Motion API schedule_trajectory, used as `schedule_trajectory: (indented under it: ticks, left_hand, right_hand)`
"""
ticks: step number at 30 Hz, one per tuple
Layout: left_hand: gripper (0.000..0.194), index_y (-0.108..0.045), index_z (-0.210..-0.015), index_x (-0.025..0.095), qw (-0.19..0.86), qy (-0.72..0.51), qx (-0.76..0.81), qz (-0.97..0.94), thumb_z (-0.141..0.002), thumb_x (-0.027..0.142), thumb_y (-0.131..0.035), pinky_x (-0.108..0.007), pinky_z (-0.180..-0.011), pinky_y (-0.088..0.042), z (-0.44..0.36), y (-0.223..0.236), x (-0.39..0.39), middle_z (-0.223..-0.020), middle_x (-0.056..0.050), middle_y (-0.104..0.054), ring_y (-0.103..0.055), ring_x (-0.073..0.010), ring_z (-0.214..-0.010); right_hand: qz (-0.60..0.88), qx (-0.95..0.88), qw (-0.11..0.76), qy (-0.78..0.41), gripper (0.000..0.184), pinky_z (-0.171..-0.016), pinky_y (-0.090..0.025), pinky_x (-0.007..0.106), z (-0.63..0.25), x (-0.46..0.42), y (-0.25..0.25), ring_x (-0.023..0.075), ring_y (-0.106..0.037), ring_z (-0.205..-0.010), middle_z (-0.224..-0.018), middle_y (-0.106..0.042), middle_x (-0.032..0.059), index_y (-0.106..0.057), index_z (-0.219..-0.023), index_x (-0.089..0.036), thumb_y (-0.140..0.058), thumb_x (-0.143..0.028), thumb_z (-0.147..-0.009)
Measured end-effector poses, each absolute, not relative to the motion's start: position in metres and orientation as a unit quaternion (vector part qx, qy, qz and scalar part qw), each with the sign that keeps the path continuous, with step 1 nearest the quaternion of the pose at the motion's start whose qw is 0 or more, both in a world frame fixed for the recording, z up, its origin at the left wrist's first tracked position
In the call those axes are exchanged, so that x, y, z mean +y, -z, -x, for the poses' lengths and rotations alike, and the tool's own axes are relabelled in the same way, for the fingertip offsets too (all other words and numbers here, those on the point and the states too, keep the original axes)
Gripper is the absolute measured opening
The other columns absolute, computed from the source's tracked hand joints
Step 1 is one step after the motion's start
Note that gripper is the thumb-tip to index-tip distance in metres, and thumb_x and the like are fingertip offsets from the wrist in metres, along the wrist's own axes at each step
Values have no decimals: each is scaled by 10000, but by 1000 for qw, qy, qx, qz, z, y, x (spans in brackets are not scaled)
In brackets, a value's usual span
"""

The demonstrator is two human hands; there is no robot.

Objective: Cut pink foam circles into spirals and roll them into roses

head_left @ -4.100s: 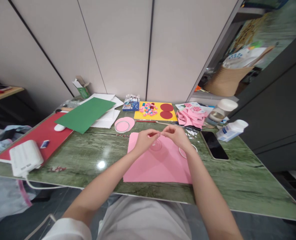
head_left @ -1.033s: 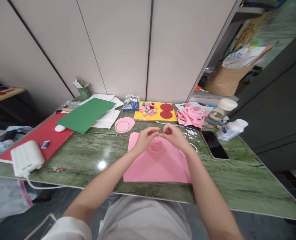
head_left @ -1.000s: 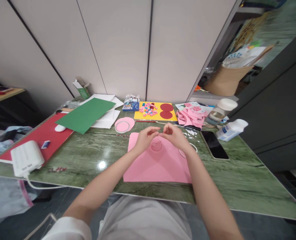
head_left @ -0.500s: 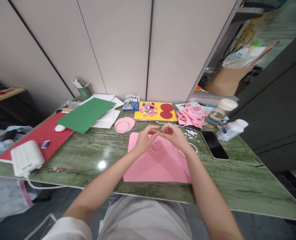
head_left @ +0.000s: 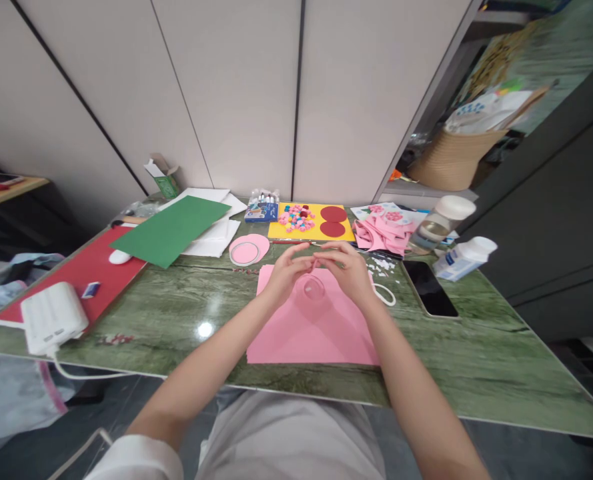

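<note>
Over a stack of pink paper (head_left: 316,333), my left hand (head_left: 292,270) and my right hand (head_left: 343,270) meet at the fingertips. Thumbs and forefingers of both are pinched around something small and pinkish (head_left: 316,264), too small to name. The other fingers of each hand arch above it. Just below the fingers, a clear round piece (head_left: 313,288) lies on the pink paper. Beside my right wrist a white ring (head_left: 387,295) shows in part, the rest behind the wrist.
Behind are a yellow sheet (head_left: 296,235) with pompoms (head_left: 296,218) and red circles (head_left: 333,214), and pink scraps (head_left: 383,233). A phone (head_left: 429,288) and bottles (head_left: 466,258) stand right. Left are pink discs (head_left: 249,249), green paper (head_left: 173,230) and a white power bank (head_left: 53,319).
My fingertips have drawn slightly apart and the upper fingers have lifted and straightened. A bit of pink now shows between the hands. My right wrist covers less of the white ring's right side.
</note>
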State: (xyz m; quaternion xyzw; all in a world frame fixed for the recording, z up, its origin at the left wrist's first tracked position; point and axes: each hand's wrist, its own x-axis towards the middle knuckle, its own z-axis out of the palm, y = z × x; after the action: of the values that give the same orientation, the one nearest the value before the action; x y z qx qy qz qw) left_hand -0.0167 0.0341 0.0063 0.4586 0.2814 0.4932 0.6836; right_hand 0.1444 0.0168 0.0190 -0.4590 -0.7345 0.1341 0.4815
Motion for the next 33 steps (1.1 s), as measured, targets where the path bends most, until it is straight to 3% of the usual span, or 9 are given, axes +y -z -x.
schedule_trajectory:
  ticks: [4,9,16,27,33]
  left_hand:
    - [407,-537,-1048,186,657,-502,287,-484,-660,149,-656,-302,-758,-439,16,-3,35,-832,-36,-680,-632,-152,-790]
    - [382,-559,-996,178,634,-502,283,-516,-642,201,-703,-309,-778,-447,16,-4,33,-806,-26,-674,-625,-147,-775]
    - [412,-563,-999,166,625,-487,276,-544,-620,200,-722,-280,-733,-457,16,-7,31,-779,-22,-657,-616,-132,-732]
    - [385,-571,-1005,178,644,-487,276,-522,-640,185,-693,-288,-718,-444,16,2,37,-737,-8,-652,-608,-133,-695]
    - [377,-565,-1005,180,654,-490,280,-504,-646,168,-677,-299,-735,-444,18,3,40,-740,-7,-657,-610,-130,-691]
  right_hand:
    - [473,-717,491,-150,112,-699,-496,337,-141,14,-21,198,-572,-905,-1011,-575,53,-685,-832,-255,-586,-238,-781]
    - [470,-712,494,-169,24,-711,-491,334,-139,12,-24,189,-569,-873,-961,-563,52,-633,-732,-210,-621,-229,-742]
    - [454,-727,482,-182,98,-707,-478,323,-138,10,-27,180,-560,-850,-927,-553,46,-551,-652,-199,-629,-176,-706]
    - [456,-754,445,-160,35,-672,-467,292,-135,6,-27,150,-554,-752,-905,-549,35,-572,-729,-215,-583,-200,-759]
    - [453,-763,437,-147,116,-699,-479,301,-135,6,-27,175,-567,-848,-940,-564,49,-644,-863,-241,-555,-207,-797]
